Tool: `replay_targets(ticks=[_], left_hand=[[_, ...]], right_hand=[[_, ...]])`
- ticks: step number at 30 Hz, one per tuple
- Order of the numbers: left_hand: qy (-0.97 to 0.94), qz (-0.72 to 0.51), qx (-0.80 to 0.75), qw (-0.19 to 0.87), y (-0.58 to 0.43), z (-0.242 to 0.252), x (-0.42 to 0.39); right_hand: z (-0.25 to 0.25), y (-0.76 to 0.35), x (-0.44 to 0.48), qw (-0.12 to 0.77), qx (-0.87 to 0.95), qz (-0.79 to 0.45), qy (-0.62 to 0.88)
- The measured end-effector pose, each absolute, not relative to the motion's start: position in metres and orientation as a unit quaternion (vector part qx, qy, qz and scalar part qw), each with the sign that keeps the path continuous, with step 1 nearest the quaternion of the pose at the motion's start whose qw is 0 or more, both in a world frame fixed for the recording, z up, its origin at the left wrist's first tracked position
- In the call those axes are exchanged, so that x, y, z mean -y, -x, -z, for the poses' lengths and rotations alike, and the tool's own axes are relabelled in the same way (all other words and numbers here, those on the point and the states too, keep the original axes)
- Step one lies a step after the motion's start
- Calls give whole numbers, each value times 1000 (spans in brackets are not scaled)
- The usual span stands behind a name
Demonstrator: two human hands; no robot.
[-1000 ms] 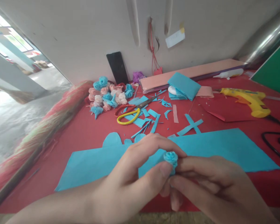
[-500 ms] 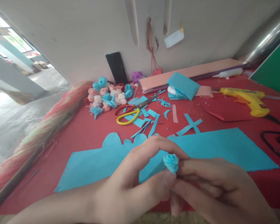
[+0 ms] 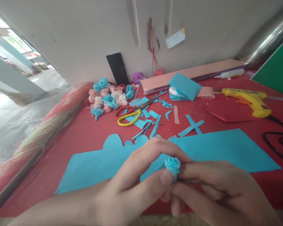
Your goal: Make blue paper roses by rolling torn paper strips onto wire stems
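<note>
Over a red tabletop (image 3: 82, 138) beside a wall (image 3: 85, 40), our left hand (image 3: 132, 185) and right hand (image 3: 223, 185) grip a rose (image 3: 173, 164), base hidden.

A: What's against the wall (image 3: 85, 31)?
B: 1 black phone (image 3: 118, 69), leaning, with a purple bundle (image 3: 138, 78) just right of its foot.
A: And on the wall itself?
B: 2 long grooves (image 3: 133, 25). Between them hangs a red cord (image 3: 152, 47); further right there's 1 white label (image 3: 175, 40), yellow tape (image 3: 182, 30) at its top corner.
A: Far right?
B: A shiny metal tube (image 3: 266, 44), partly behind a green board (image 3: 274, 67).
A: Left?
B: A red-and-cream fringe (image 3: 47, 116) and a dark stick (image 3: 25, 171) slanting along the table (image 3: 80, 138). Beyond lie grey floor (image 3: 4, 125), a pillar (image 3: 9, 75) and bright windows (image 3: 17, 42).
</note>
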State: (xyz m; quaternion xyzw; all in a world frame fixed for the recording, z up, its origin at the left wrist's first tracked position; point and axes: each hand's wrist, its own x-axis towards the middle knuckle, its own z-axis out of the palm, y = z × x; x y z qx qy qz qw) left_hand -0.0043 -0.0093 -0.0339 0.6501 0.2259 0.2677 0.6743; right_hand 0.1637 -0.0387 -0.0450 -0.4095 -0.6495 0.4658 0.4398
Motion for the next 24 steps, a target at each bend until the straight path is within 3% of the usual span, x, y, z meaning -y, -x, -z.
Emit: replay_targets(ticks=[12, 16, 24], left_hand=[[-748, -294, -223, 552, 6, 33, 6], [-748, -291, -218, 555, 5, 34, 5], [-773, -337, -212, 494, 1, 35, 5]], right_hand=[[43, -165, 41, 489, 682, -354, 413], [43, -166, 42, 511, 692, -302, 411], [43, -168, 40, 492, 687, -338, 414]])
